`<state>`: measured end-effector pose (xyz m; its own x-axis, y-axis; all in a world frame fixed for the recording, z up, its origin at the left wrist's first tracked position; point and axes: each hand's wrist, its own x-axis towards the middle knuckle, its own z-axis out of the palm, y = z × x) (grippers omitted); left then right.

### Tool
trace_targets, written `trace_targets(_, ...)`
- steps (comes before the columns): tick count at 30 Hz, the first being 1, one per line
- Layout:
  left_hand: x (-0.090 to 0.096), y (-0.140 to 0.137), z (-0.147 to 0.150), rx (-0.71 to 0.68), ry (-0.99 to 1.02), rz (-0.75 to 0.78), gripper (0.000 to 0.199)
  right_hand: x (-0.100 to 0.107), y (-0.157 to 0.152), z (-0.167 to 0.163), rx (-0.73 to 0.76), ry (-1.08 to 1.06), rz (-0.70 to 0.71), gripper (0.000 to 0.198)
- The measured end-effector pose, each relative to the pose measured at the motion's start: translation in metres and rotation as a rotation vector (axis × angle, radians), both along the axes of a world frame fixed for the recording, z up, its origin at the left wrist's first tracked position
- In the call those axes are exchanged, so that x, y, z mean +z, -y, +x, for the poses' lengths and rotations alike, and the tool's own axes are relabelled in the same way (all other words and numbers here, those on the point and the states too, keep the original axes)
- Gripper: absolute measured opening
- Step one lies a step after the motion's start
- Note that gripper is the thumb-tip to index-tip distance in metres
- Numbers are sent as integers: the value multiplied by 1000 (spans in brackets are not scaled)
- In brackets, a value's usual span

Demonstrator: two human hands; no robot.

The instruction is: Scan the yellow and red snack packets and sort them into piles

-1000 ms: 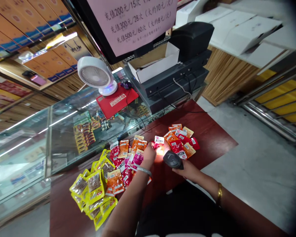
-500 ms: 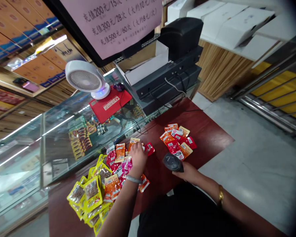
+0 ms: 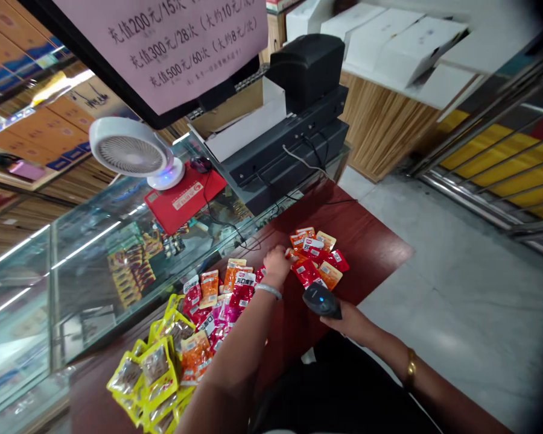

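My right hand is wrapped around the handle of a black barcode scanner, whose top shows a small blue light. My left hand, a pale bangle at its wrist, is closed at the left edge of a small pile of red and orange snack packets. A bit of an orange-and-white packet shows at its fingertips, mostly hidden. Left of that arm lies a larger spread of red, pink and orange snack packets. Yellow snack packets are heaped beside it, nearest the lower left.
All the packets lie on a dark red tabletop. Behind it stand a glass display counter, a white fan, a red mat with a mouse, and a monitor with a pink sign. A thin cable crosses the table's far end.
My left hand has moved right, from the larger spread to the small pile, with a packet at its fingertips. A blue light now shows on the scanner. The whole view has shifted slightly.
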<state>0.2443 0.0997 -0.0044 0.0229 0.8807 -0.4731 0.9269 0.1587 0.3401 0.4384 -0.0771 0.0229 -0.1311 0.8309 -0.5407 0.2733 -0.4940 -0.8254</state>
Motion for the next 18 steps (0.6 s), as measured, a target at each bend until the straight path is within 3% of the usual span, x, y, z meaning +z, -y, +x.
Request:
trace_targets(3, -1, 6, -27, 148, 148, -36, 41, 0, -4, -2, 34, -7, 16, 40)
trace_targets(8, 2, 26, -75, 364, 331, 74, 32, -1, -15, -12, 82, -43, 52, 41)
trace_targets(14, 7, 57, -104, 485, 446, 96, 34, 5, -29, -30, 138, -79, 116, 42)
trace_targets(18, 7, 76, -116, 478, 445, 131, 30, 5, -32, -39, 200, -70, 156, 45)
